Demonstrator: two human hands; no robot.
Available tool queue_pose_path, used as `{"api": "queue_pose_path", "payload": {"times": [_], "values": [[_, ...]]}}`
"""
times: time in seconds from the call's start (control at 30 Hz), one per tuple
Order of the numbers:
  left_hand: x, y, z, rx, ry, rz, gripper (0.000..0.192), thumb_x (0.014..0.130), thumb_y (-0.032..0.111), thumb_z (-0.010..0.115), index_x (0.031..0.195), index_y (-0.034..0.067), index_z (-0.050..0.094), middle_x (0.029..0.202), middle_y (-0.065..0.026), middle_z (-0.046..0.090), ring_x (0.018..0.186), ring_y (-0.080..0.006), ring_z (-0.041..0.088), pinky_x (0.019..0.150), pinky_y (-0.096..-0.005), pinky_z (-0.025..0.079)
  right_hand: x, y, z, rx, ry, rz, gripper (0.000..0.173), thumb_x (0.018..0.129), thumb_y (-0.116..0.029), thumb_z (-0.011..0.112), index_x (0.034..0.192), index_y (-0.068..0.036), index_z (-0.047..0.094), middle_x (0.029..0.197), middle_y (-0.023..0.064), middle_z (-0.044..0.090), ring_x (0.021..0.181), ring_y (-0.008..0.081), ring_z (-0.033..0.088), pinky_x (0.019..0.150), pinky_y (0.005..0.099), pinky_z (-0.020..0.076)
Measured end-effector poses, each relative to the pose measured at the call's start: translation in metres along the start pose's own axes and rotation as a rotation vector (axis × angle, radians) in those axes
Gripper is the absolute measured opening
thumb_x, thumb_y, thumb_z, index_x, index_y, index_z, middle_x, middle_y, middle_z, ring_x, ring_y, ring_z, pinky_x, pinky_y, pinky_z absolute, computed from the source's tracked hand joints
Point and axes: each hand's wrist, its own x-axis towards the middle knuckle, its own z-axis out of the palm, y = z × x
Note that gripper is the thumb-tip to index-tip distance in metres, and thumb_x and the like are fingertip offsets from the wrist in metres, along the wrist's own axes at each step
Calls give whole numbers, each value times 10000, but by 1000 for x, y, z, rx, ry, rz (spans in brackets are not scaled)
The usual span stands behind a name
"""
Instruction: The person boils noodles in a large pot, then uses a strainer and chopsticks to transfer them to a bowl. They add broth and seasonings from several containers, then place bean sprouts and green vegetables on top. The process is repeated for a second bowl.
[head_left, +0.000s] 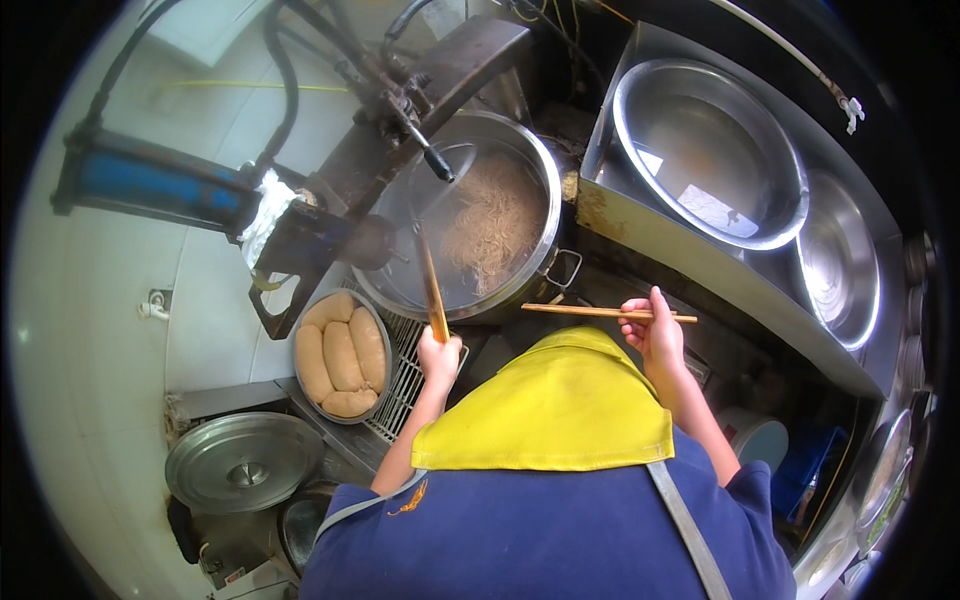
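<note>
My left hand (439, 356) grips the wooden handle (430, 277) of a long utensil that reaches over a large steel pot (551, 187). The utensil's far end is hard to make out in the steam. Brown noodles (491, 217) lie in a loose mass in the pot's water, towards its right side. My right hand (656, 334) holds long wooden chopsticks (574, 309) roughly level, to the right of the pot's near rim. Their tips point left, outside the pot. Over the pot's left side stands a noodle press with a blue cylinder (165, 184).
An oval basin (388, 360) of several dough logs (349, 352) sits left of my left hand. Beyond it lies a metal lid (217, 465). A wide steel basin (795, 214) and another basin (840, 259) stand in a raised metal trough on the right. A side handle (566, 268) juts from the pot.
</note>
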Motion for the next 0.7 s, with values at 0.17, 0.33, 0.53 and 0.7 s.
{"api": "queue_pose_path", "payload": {"times": [0.17, 0.33, 0.53, 0.7], "values": [[29, 50, 24, -472, -49, -417, 117, 657, 54, 541, 623, 99, 439, 514, 15, 408, 413, -87, 388, 390, -256, 325, -4, 0, -15, 31, 30, -5, 510, 981, -497, 414, 835, -80, 668, 742, 40, 646, 617, 90, 576, 580, 202, 457], [32, 71, 19, -815, -440, -865, 184, 663, 127, 509, 546, 146, 368, 497, 16, 375, 408, -97, 372, 394, -230, 325, -4, 1, -27, 66, 69, 0, 502, 981, -495, 415, 837, -86, 667, 740, 36, 644, 622, 87, 575, 581, 201, 455], [43, 78, 14, -1450, -773, -1184, 221, 707, 77, 453, 507, 108, 364, 521, -30, 408, 455, -142, 421, 478, -267, 443, 1, -2, -25, 81, 61, 21, 487, 990, -481, 402, 843, -90, 652, 723, 28, 629, 616, 82, 569, 567, 198, 450], [33, 59, 12, -1779, -993, -1175, 64, 718, 61, 467, 753, 56, 413, 558, -14, 451, 471, -129, 471, 551, -259, 461, 8, -4, -17, 26, 34, 53, 485, 993, -472, 398, 848, -88, 656, 720, 28, 629, 615, 81, 570, 561, 195, 450]]}}
